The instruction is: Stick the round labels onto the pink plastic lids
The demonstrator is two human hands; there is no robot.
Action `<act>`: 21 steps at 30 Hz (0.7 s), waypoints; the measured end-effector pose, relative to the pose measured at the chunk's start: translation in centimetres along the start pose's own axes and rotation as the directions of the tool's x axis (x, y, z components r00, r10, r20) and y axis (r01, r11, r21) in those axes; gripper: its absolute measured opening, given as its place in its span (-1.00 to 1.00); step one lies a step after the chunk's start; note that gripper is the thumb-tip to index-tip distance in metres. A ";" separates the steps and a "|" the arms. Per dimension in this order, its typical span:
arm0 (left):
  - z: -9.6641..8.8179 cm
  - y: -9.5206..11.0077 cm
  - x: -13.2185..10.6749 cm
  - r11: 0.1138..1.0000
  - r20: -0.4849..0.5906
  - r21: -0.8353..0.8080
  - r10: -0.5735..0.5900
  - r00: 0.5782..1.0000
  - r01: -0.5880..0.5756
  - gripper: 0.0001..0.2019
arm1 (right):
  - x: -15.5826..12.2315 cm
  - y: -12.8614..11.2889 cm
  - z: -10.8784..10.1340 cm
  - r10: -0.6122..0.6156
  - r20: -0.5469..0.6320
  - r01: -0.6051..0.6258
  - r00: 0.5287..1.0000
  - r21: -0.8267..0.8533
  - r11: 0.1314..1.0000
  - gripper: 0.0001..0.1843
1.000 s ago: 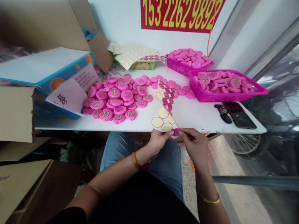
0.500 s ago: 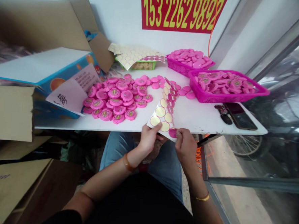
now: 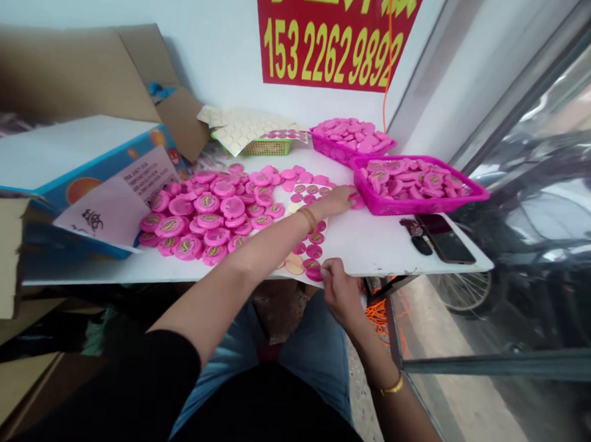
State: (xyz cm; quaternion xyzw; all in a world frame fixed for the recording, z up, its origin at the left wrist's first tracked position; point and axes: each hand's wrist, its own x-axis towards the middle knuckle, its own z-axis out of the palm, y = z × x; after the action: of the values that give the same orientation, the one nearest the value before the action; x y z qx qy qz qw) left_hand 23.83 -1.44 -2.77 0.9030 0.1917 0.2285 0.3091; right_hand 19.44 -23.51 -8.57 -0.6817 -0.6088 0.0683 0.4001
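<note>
My left hand [image 3: 337, 198] stretches across the white table [image 3: 374, 242], its fingers out flat on a plain pink disc beside the near pink basket [image 3: 377, 202]. A sticker sheet [image 3: 314, 239] with round pink labels lies on the table under that forearm. At the table's front edge my right hand [image 3: 337, 289] pinches the near corner of the sheet. A heap of labelled pink discs [image 3: 210, 212] lies to the left of the sheet. Several plain pink discs [image 3: 298, 176] lie behind it.
Two pink baskets of discs stand at the right, the far one [image 3: 347, 147] by the wall. A green basket [image 3: 263, 145] holds used sheets. A phone [image 3: 445, 229] and a key fob [image 3: 418, 238] lie near the right edge. A blue box [image 3: 79, 161] and cardboard crowd the left.
The sheet was held up in both hands; now it lies on the table. My left hand has let go and reached forward to the plain discs. The view tilted up and right.
</note>
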 end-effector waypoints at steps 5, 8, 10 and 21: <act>4.4 -1.3 2.6 0.979 0.055 0.202 0.005 0.998 -0.016 -0.60 | 0.7 1.2 -1.4 0.167 -0.046 -0.141 0.985 0.344 0.928 -0.83; 5.1 -2.1 2.3 0.966 0.045 0.257 -0.005 0.999 -0.007 -0.50 | 1.2 2.0 -2.0 0.293 -0.077 -0.191 0.953 0.600 0.777 -0.77; 5.2 -2.4 1.9 0.959 0.036 0.284 0.002 0.999 -0.012 -0.50 | 1.6 2.2 -2.7 0.415 -0.060 -0.218 0.908 0.779 0.588 -0.75; 1.3 -1.0 -0.2 0.953 -0.217 -0.302 -0.066 0.974 -0.002 -0.51 | 3.1 1.8 -5.5 0.491 0.206 -0.329 0.846 0.928 0.177 -0.76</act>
State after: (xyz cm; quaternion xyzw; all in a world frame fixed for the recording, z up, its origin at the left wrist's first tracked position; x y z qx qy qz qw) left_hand 24.18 -1.42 -4.38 0.8106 0.2030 0.3504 0.4229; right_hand 24.77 -23.19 -4.78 -0.4557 -0.2144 0.4667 0.7270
